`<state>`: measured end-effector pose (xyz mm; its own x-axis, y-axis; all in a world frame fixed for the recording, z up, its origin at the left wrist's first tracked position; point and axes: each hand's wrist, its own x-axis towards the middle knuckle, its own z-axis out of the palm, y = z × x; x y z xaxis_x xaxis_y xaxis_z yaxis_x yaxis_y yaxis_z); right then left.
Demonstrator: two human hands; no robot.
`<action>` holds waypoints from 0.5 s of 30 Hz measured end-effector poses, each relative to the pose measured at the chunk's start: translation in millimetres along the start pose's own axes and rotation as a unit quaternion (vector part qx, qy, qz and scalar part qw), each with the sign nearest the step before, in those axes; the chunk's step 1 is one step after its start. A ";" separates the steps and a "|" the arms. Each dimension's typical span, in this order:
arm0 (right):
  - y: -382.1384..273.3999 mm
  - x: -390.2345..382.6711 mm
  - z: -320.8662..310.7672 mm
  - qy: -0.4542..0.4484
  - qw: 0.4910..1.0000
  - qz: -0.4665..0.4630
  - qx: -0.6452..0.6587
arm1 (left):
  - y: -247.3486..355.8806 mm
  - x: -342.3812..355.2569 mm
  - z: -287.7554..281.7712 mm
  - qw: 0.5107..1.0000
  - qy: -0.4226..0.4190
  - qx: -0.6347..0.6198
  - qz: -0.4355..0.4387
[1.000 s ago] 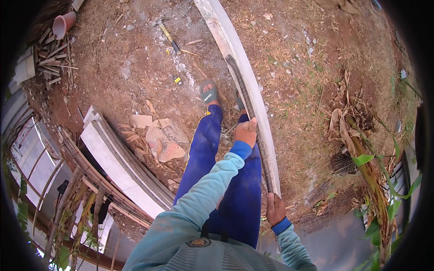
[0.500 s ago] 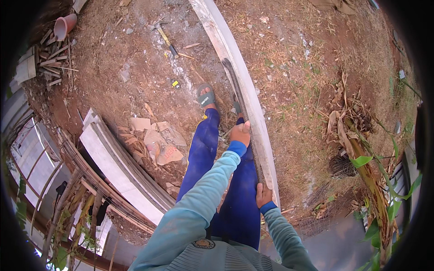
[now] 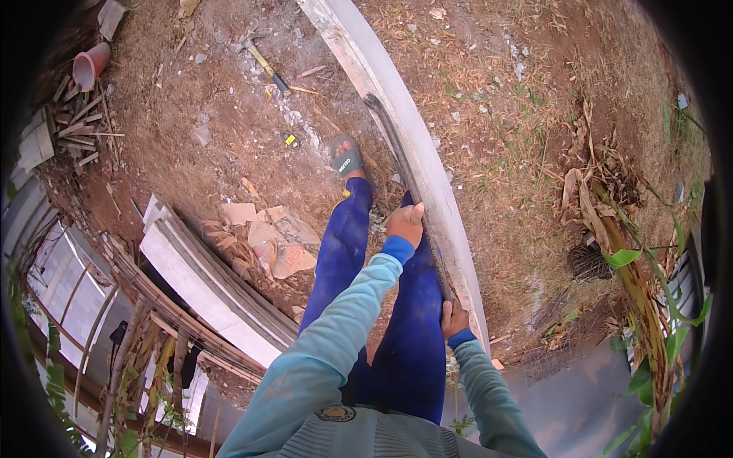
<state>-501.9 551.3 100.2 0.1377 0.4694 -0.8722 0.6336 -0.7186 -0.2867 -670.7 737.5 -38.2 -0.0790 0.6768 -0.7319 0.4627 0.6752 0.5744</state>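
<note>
A long pale board (image 3: 416, 126) runs from the top middle down to the lower right, beside my legs. Lying along its left edge is a dark, thin ribbed rod (image 3: 401, 149). My left hand (image 3: 407, 224), the farther one, is closed around the rod's middle against the board, thumb on top. Nearer to me, my right hand (image 3: 455, 319) is closed at the rod's near end, close to the board's near end. The fingers of both hands are partly hidden underneath.
A yellow-and-black-handled hammer (image 3: 265, 66) and a small yellow-black tape measure (image 3: 290, 140) lie on the dirt. Stacked boards (image 3: 206, 275) and flattened cardboard (image 3: 282, 244) are at left, with scrap wood (image 3: 80, 126) and a pink bucket (image 3: 92, 66) beyond. Banana stems (image 3: 622, 263) stand at right.
The board and rod sit a little farther right, over my right foot, which is now hidden. My right hand has moved slightly forward and right; my left hand keeps its hold.
</note>
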 end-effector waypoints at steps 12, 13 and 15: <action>38.8 24.2 7.1 0.048 0.998 -0.034 -0.027 | 8.7 10.3 10.9 0.998 0.036 0.010 0.041; 42.1 22.7 1.2 0.038 0.998 -0.027 -0.032 | 9.9 12.3 8.4 0.999 0.019 0.020 0.038; 41.6 16.3 -9.4 0.032 0.998 -0.024 -0.043 | 12.9 14.8 2.1 0.999 -0.020 0.040 0.027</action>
<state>-466.1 533.9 77.7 0.1530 0.5360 -0.8302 0.7032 -0.6493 -0.2896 -664.0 755.6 -42.3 -0.0180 0.6990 -0.7149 0.5340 0.6112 0.5841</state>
